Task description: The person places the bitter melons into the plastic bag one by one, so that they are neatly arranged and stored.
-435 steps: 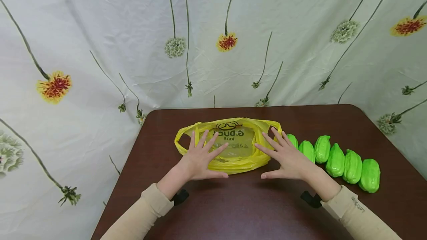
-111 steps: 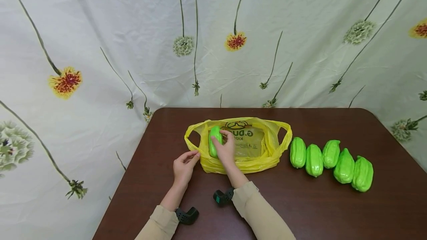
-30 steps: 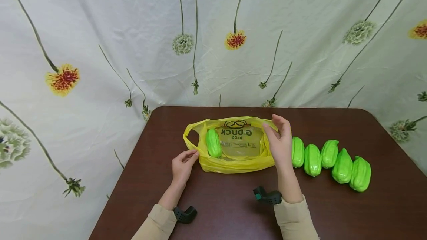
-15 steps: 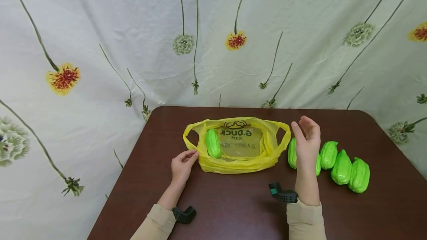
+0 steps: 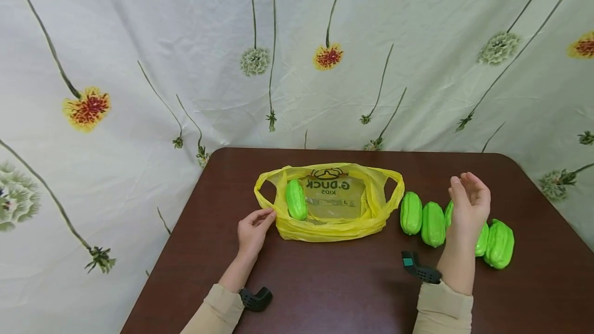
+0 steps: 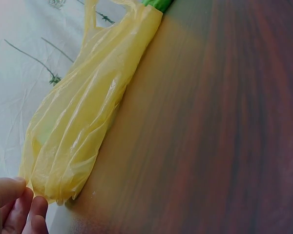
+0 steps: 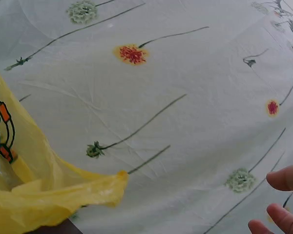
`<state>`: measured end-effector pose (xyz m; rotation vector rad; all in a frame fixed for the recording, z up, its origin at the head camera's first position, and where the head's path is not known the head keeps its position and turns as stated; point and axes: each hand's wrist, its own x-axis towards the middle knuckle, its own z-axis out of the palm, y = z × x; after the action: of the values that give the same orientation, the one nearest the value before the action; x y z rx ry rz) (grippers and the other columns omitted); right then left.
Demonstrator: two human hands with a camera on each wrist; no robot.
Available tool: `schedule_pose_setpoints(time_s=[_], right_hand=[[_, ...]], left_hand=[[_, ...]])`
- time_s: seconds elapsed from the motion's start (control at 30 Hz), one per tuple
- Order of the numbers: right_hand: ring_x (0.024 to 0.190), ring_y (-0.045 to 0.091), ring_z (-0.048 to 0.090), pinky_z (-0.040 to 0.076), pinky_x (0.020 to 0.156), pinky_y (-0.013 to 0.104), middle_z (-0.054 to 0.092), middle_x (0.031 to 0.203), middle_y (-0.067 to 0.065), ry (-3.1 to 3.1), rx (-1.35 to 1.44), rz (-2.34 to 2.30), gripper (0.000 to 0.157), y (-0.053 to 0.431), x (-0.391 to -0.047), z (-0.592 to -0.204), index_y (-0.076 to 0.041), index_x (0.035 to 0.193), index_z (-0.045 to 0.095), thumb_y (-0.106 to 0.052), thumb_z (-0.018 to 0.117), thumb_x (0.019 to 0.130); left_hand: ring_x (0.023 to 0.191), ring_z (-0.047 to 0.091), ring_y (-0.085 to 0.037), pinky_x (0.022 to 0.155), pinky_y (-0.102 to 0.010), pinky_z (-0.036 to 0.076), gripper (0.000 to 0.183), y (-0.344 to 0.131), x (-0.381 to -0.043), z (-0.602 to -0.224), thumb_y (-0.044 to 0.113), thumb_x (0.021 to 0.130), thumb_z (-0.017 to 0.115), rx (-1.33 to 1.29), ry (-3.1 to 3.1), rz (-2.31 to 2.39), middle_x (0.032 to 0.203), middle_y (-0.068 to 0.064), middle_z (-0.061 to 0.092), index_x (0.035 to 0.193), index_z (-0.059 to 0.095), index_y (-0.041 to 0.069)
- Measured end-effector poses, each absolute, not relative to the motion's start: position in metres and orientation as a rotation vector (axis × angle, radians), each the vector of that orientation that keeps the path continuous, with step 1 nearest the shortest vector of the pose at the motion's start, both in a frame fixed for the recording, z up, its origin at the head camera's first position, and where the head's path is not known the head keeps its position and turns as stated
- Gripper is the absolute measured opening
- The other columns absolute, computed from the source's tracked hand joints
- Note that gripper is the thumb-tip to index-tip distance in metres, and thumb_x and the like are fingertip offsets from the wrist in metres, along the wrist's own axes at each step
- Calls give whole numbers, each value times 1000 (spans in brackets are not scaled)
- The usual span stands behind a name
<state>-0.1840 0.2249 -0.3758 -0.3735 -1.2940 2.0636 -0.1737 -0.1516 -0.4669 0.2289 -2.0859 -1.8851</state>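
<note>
A yellow plastic bag (image 5: pixel 331 231) lies on the table with its mouth spread and both handle loops out to the sides. Inside, at its left end, rests one shiny green, ridged, gourd-shaped piece (image 5: pixel 296 200). My left hand (image 5: pixel 251 233) pinches the bag's left edge; the left wrist view shows thumb and fingertips on the yellow plastic (image 6: pixel 83 112). To the bag's right, similar green pieces (image 5: pixel 433 224) lie in a row. Above that row is my right hand (image 5: pixel 471 207), fingers loosely bent and holding nothing, partly hiding the pieces under it.
The dark brown table (image 5: pixel 325 282) has rounded far corners. Behind it hangs a pale cloth (image 5: pixel 199 40) printed with flowers. A black band-mounted device (image 5: pixel 257 299) sits on my left wrist, and another black device (image 5: pixel 419 268) on my right.
One green piece has gone into the bag. My right hand has let go of it and moved right, past the bag, over the row. My left hand stays at the bag's edge.
</note>
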Motion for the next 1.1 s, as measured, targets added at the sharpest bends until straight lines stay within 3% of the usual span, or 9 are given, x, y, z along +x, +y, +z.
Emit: schedule_pose_setpoints(time_s=[0.33,0.57,0.87,1.1], right_hand=[[101,10,51,45,77,17,54,106,3,-1159,-469,2028,31,251,-180,-385,-8,111,58,-5,71,82],[102,9,49,42,87,17,53,105,0,-1213,-582,1916,35,268,-175,-397,-10,114,59,-8,72,82],[94,6,48,39,84,15,51,102,-2,-1163,-748,1854,33,292,-169,-411,-14,109,57,-7,72,81],[98,6,45,37,86,14,49,105,-4,-1147,-854,1814,34,305,-164,-418,-16,109,57,-10,73,80]], left_hand=[[79,65,-14,67,-16,50,20,-154,-172,-465,3,84,70,243,-2110,-1865,100,-22,67,100,70,-8],[78,64,-14,67,-15,50,20,-153,-172,-466,3,83,70,247,-2105,-1871,99,-23,67,100,69,-9],[80,65,-18,67,-15,50,20,-152,-172,-466,3,84,70,247,-2107,-1873,99,-23,67,100,69,-9],[80,65,-15,68,-15,50,20,-151,-174,-466,3,84,69,239,-2105,-1881,101,-23,66,100,69,-9]])
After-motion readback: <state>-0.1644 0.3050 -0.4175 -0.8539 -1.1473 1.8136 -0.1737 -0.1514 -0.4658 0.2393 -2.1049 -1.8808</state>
